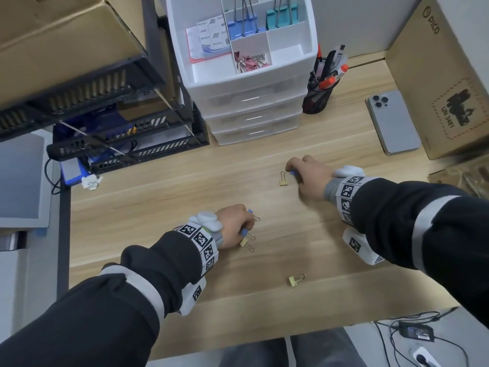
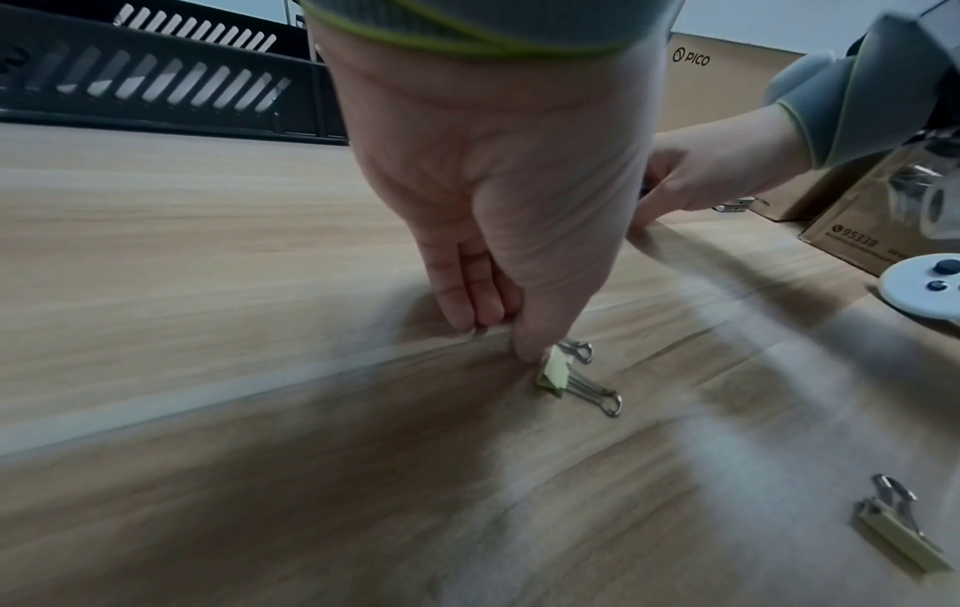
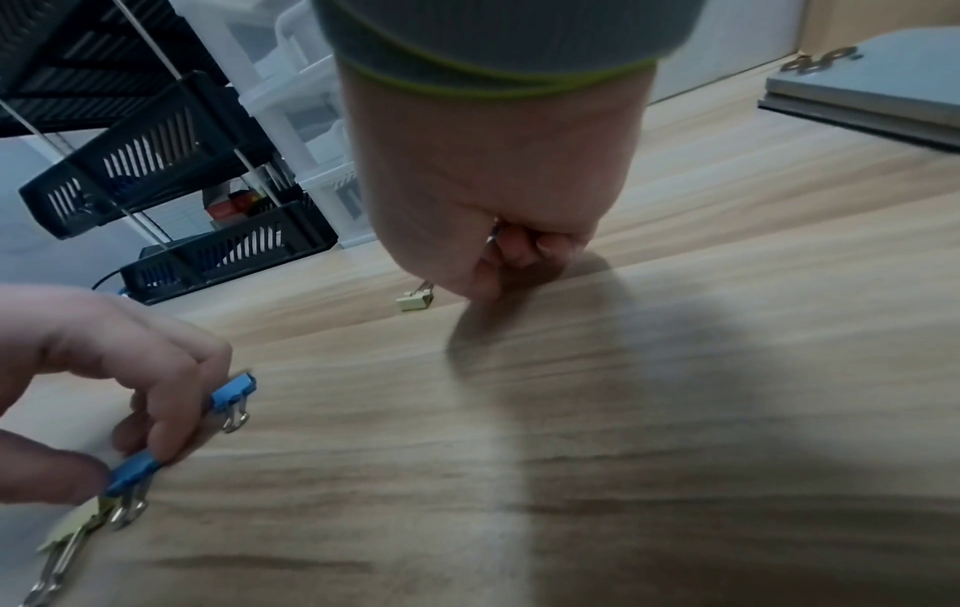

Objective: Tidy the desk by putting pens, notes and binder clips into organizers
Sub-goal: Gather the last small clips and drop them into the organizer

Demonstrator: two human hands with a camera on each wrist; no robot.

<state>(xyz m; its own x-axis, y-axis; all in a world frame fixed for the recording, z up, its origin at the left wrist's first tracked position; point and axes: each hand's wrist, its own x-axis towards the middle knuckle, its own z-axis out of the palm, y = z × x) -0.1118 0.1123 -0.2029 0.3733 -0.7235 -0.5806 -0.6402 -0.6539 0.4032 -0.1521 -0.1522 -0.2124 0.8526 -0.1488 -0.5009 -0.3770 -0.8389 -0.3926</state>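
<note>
Nearest: left hand (image 1: 232,225) low on the worktop (image 1: 164,202), fingers (image 3: 171,394) curled, pinching two blue clips (image 3: 233,396); a yellow clip (image 2: 556,373) lies right at the thumb tip.
Organizer: white drawer unit (image 1: 251,102) at the back, open top tray. Notes (image 1: 209,38) in the left compartment, blue clips behind, teal clips (image 1: 281,14) beside them, pink clips (image 1: 251,62) in front.
Pen cup: black mesh cup (image 1: 316,96) right of the drawers, pens (image 1: 330,67) standing in it.
Around: phone (image 1: 391,123) face down at right, black trays (image 1: 119,144) at left.
Loose: one yellow clip (image 1: 283,179) just beside the right hand, another (image 1: 296,279) near the front edge.
Right hand: right hand (image 1: 307,176) knuckles up, fingers (image 3: 524,242) clenched on something small and blue; what exactly, cannot tell.
</note>
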